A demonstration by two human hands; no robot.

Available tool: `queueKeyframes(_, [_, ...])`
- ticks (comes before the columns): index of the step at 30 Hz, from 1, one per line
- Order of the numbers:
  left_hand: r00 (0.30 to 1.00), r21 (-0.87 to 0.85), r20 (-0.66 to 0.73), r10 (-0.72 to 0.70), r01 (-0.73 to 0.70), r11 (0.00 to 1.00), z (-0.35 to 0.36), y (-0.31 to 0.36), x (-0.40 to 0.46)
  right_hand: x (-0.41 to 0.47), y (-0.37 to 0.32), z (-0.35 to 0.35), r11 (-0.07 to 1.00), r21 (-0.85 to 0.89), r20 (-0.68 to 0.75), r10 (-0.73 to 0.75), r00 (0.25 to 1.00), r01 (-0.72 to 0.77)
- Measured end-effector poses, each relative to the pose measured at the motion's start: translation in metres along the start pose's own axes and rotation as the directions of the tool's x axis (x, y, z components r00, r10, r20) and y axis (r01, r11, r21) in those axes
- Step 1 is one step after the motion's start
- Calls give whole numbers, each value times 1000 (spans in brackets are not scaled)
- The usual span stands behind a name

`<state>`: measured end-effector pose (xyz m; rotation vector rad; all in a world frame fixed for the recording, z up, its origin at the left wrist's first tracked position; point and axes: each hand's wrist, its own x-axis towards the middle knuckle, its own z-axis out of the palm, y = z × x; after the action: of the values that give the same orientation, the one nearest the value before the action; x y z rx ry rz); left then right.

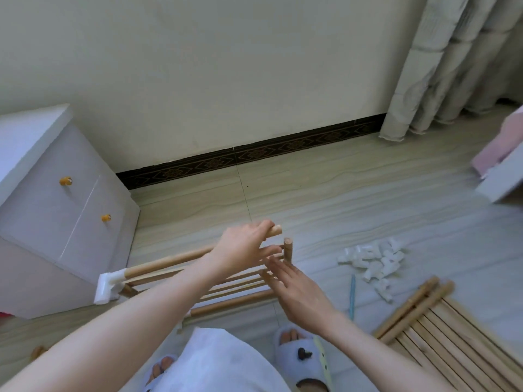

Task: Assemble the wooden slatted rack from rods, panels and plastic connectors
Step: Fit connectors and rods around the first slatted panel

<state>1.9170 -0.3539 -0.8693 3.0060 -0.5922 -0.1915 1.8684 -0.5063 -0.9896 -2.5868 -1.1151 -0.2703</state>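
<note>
**Here, a half-built rack panel between two hands**

Seen from the head camera, the person is standing over a slatted panel (226, 281) that is lying tilted on the tiled floor (325, 193), one end carrying a white plastic corner connector (109, 287) close to a white cabinet (56, 207). The left hand (243, 247) is reaching across the panel and curling its fingers round a short wooden rod (276, 230), whose pale end is sticking out past the fingertips. Just beside it, another short rod (288, 248) is standing upright at the panel's far corner. The right hand (294, 290) is hovering flat with straight fingers, gripping nothing, its fingertips lying over the slat ends near the upright rod; whether they are touching the wood is unclear.

To the right, a heap of white plastic connectors (373, 261) is lying on the floor, and a second slatted panel (447, 335) with loose long rods (416, 306) on top is lying nearer the lower right corner. A thin blue stick (352, 295) is lying between heap and hand. Slippers (300, 355) are showing at the bottom.
</note>
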Motion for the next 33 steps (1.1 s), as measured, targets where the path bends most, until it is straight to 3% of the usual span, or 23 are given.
queueKeyframes(2, [1000,19,-12,5,-5,1000,5,3,8,-28,15,2,998,42,-12,56,998,-55])
queueKeyframes(4, [1000,-1,-19,7,-7,1000,8,5,17,-52,41,10,970,81,-7,230,973,-229])
queueKeyframes(6, [999,-45,-35,8,-9,999,8,4,26,-70,70,17,887,104,58,447,893,-451])
queueKeyframes(8, [999,-79,-39,4,-8,997,5,2,35,-81,99,26,737,48,138,664,735,-675])
queueKeyframes(11, [999,-78,-48,14,-18,997,5,-3,46,-91,132,37,427,2,216,883,417,-904])
queueKeyframes(13, [997,-81,-71,4,-10,997,7,-8,52,-99,146,45,306,-70,248,927,281,-949])
queueKeyframes(15, [995,-98,-97,-10,0,995,9,-12,55,-108,158,55,245,-142,288,937,197,-959])
queueKeyframes(20, [992,-127,-123,-14,-2,992,12,-17,60,-118,174,75,165,-126,349,930,112,-978])
queueKeyframes(25, [992,-127,-120,-25,10,992,14,-16,60,-114,170,77,178,-122,255,956,143,-976])
queueKeyframes(29, [994,-125,-113,-8,-7,992,14,-12,54,-94,146,62,128,236,157,973,168,-963])
queueKeyframes(32, [997,-106,-80,22,-31,994,13,-9,48,-65,122,38,104,547,102,977,189,-831])
queueKeyframes(33, [997,-106,-71,21,-28,994,12,-7,46,-53,113,28,52,662,126,976,179,-748])
